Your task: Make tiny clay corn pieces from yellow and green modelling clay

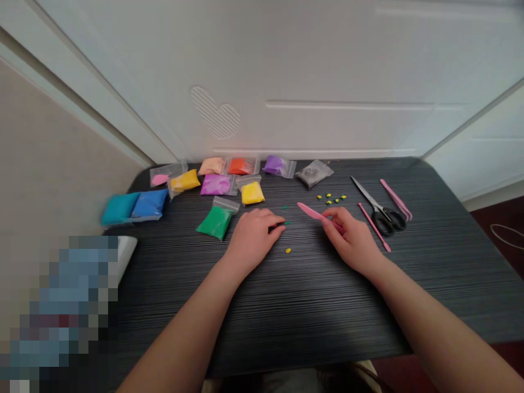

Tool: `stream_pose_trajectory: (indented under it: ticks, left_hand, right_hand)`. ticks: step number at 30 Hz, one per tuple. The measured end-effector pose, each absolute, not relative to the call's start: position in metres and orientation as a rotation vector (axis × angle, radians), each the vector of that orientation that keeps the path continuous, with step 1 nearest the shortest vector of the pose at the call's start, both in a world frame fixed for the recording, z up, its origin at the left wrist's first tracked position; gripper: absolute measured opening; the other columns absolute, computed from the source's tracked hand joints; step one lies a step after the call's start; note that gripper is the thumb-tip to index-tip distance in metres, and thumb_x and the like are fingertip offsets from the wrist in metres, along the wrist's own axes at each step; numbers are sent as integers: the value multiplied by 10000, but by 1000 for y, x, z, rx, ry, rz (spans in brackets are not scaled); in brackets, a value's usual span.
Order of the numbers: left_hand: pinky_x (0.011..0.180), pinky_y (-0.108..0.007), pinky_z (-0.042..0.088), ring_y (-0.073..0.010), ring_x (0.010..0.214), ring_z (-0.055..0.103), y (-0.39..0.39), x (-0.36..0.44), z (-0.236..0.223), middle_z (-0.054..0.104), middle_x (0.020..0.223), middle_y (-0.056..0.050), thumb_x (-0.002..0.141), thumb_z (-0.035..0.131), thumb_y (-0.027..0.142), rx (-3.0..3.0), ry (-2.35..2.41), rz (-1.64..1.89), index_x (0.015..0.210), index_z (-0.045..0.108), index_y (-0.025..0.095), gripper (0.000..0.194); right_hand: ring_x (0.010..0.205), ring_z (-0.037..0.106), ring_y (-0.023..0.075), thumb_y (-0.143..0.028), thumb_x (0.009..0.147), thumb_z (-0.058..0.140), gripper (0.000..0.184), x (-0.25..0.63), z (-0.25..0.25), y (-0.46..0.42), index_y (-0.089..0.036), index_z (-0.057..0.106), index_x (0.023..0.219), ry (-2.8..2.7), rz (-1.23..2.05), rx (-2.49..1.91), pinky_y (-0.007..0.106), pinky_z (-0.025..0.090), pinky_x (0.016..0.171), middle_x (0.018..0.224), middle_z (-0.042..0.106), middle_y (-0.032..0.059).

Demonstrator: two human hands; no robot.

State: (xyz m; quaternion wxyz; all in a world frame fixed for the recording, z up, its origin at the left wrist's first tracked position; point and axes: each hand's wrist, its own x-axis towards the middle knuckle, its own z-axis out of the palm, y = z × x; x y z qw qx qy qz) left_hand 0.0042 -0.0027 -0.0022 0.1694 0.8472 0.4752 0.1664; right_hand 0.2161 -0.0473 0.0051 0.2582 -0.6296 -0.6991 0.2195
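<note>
My right hand (347, 234) is closed round the handle of a pink plastic clay knife (310, 210), whose blade points left above the table. My left hand (256, 232) rests on the table, thumb and forefinger pinched at a thin sliver of green clay (287, 222). A tiny green clay bit (284, 207) lies just beyond those fingertips. Nearer to me is a small yellow clay piece (288, 250). Several little yellow-and-green clay pieces (328, 202) are grouped behind my right hand. A bag of green clay (216, 221) lies left of my left hand.
Bags of yellow clay (252, 192), purple clay (275, 165), grey clay (314, 173) and blue clay (149, 204) lie along the back and left. Right of my right hand are a pink stick tool (374, 227), black-handled scissors (379, 210) and pink tweezers (396, 199). A white wall panel (327, 71) borders the dark table.
</note>
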Motion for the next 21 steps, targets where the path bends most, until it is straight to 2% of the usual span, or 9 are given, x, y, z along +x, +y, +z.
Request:
stream_pose_trajectory:
  ticks: [6, 13, 21]
  left_hand:
    - [742, -289, 393, -159, 824, 534, -2, 5, -5, 626, 854, -2, 812, 469, 284, 2397, 1368, 482, 868, 644, 222, 194]
    - [737, -293, 386, -162, 812, 522, -5, 12, -6, 618, 840, -10, 810, 461, 258, 2397, 1416, 490, 827, 636, 212, 182]
    - [714, -303, 379, -172, 783, 493, -15, 25, -4, 586, 772, -23, 799, 455, 234, 2364, 1530, 539, 791, 613, 197, 162]
  right_hand:
    - [523, 497, 122, -354, 844, 374, 232, 216, 5, -47, -209, 488, 985, -1916, 574, -1708, 222, 325, 513, 612, 538, -15]
    - [477, 458, 111, -355, 845, 371, 218, 216, 5, -46, -209, 493, 953, -1920, 580, -1694, 216, 299, 487, 541, 478, -39]
    - [490, 471, 113, -352, 845, 374, 210, 213, 6, -48, -217, 489, 958, -1958, 565, -1681, 214, 305, 497, 549, 484, -40]
